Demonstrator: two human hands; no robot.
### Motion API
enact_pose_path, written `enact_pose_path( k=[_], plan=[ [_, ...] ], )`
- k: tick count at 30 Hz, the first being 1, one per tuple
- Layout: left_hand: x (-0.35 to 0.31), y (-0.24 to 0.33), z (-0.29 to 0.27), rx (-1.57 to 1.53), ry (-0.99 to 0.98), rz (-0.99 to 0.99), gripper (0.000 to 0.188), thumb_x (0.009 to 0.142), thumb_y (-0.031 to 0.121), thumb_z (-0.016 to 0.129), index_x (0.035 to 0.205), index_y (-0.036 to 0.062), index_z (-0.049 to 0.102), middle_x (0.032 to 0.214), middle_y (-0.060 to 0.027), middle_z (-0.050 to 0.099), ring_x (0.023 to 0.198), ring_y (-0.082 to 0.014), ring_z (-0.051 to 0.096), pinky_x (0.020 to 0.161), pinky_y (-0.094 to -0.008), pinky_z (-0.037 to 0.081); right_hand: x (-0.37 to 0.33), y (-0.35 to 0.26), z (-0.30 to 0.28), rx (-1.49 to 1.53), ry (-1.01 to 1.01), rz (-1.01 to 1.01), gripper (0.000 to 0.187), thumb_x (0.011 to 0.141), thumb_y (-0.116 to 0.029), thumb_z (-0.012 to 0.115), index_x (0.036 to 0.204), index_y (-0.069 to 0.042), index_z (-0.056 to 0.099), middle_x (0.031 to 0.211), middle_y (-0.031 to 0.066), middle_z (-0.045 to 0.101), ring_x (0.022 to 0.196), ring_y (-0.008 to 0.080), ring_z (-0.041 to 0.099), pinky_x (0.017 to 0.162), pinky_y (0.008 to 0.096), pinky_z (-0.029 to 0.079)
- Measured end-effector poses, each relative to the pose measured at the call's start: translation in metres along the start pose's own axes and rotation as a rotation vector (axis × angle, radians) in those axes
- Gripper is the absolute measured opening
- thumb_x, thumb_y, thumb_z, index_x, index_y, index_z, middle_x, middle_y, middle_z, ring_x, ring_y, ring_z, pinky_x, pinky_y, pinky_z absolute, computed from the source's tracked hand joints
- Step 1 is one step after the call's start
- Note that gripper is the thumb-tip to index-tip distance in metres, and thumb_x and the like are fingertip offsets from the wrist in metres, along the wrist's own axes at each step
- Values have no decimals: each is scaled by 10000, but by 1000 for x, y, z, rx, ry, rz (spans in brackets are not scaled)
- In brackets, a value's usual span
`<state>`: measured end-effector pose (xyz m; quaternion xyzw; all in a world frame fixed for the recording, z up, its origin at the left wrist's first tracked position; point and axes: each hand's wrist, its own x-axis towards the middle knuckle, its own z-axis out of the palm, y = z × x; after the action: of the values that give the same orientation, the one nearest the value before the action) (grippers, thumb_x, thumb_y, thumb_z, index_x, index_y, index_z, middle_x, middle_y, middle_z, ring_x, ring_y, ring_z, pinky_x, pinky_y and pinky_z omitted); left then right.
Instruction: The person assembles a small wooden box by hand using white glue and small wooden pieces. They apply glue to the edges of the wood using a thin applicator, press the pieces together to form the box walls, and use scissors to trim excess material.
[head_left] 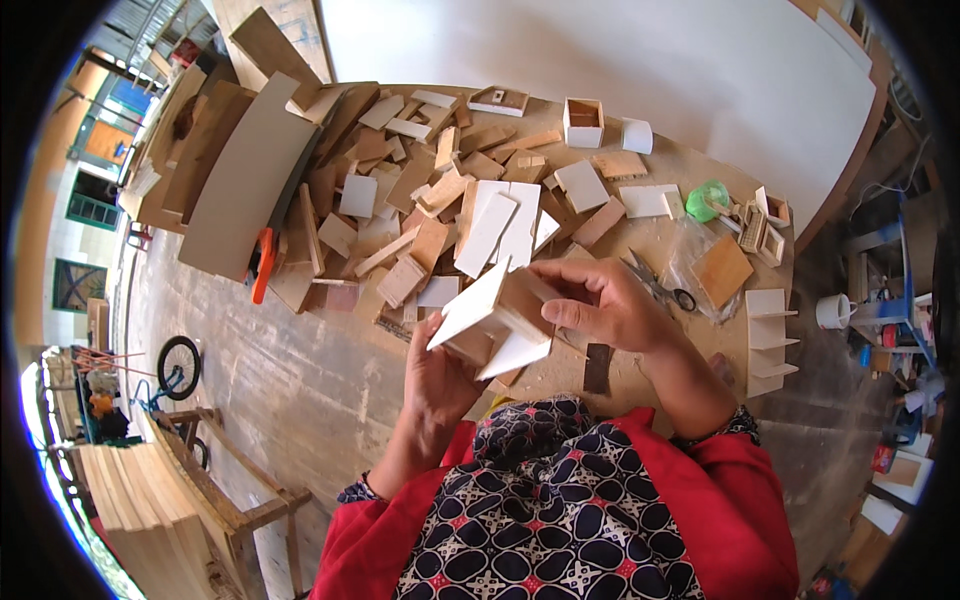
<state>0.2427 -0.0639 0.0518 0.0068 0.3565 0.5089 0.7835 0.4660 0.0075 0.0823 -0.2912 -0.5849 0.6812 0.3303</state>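
Above the near edge of the worktable I hold a small open wooden box (472,306) made of white-faced and brown boards. My left hand (438,380) grips it from below left, with the thumb up along a white panel. Closed on the brown board at the box's right side is my right hand (603,303), its thumb on the near face and its fingers partly hidden behind. Just beyond the box, white boards (488,236) lie on a heap of wood offcuts (408,190). Right of my right hand are scissors (660,282) with dark handles.
A green ball-like item (707,200) and clear plastic (690,262) lie at the right of the worktable (690,160). A small white box (583,122) stands at the back. An orange clamp (263,264) holds boards at the left. A white divided rack (767,342) sits at the right edge.
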Motion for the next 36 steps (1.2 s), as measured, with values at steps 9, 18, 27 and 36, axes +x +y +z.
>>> enact_pose_path(
  k=[9, 18, 27, 36],
  plan=[
    [18, -19, 4, 114, -9, -19, 563, 921, 458, 508, 1319, 61, 473, 1221, -100, 608, 1074, -228, 617, 964, -374, 491, -24, 33, -18, -18, 114, -42, 516, 852, -176, 720, 1266, 56, 519, 1037, 56, 643, 933, 106, 586, 820, 260, 483],
    [28, -26, 23, 269, -125, -20, 739, 914, 596, 437, 1381, 24, 403, 1336, -146, 521, 1214, -273, 527, 1032, -418, 414, -51, 43, -42, 97, 181, 54, 569, 819, -131, 741, 1301, 30, 485, 1128, 64, 622, 1015, 116, 578, 889, 273, 464],
    [-1, -35, 78, 593, -359, 225, 625, 891, 284, 620, 1384, -6, 369, 1334, -131, 510, 1228, -231, 516, 1040, -401, 427, -80, 9, -45, 249, 275, -113, 513, 845, -133, 707, 1284, 38, 503, 1118, 72, 639, 1010, 129, 607, 911, 272, 473],
    [-1, -43, 104, 524, -370, 244, 431, 919, 174, 603, 1298, -1, 492, 1234, -111, 587, 1157, -209, 561, 992, -374, 456, -106, -17, -69, 360, 305, -98, 276, 938, -137, 572, 1140, 51, 593, 991, 64, 648, 872, 119, 648, 802, 282, 566]
  ],
)
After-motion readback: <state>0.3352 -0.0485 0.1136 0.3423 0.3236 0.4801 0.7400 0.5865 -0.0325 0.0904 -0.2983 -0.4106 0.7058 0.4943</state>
